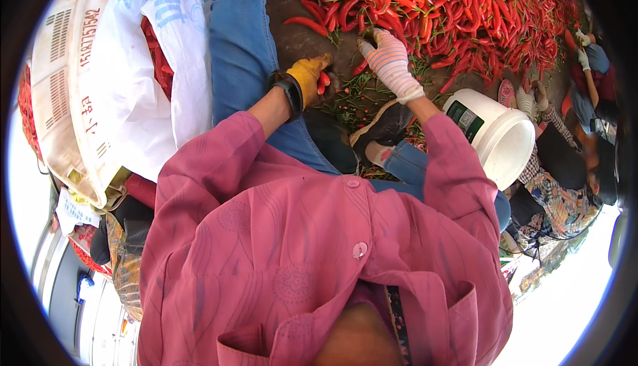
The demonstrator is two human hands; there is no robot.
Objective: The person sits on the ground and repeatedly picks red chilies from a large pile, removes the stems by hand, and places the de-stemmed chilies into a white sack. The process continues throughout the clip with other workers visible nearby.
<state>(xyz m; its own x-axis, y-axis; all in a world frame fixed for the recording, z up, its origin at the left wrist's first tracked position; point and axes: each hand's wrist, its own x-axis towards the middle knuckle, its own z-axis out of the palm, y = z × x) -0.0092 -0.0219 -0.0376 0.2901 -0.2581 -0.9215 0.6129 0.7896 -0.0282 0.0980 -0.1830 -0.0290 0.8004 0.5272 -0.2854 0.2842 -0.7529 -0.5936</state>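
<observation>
My left hand [305, 78], in a yellow glove with a dark band at the wrist, is closed around red chili peppers [323, 80] whose ends show below the fingers. My right hand [389, 62] wears a white glove with coloured stripes and dirty fingertips. It reaches the near edge of a large heap of red chili peppers [448, 12]; whether anything sits between its fingertips is hard to see. Green stems and small chili pieces [359, 92] litter the dark ground between the hands. A single chili [360, 67] lies just left of the right hand.
A white plastic bucket [508, 142] lies tipped at my right. To the left stand a white woven sack [134, 92] with chilies inside and a pale plastic crate [65, 87] bearing writing. Other people [558, 161] sit along the heap's right side. My shoe [384, 122] rests among stems.
</observation>
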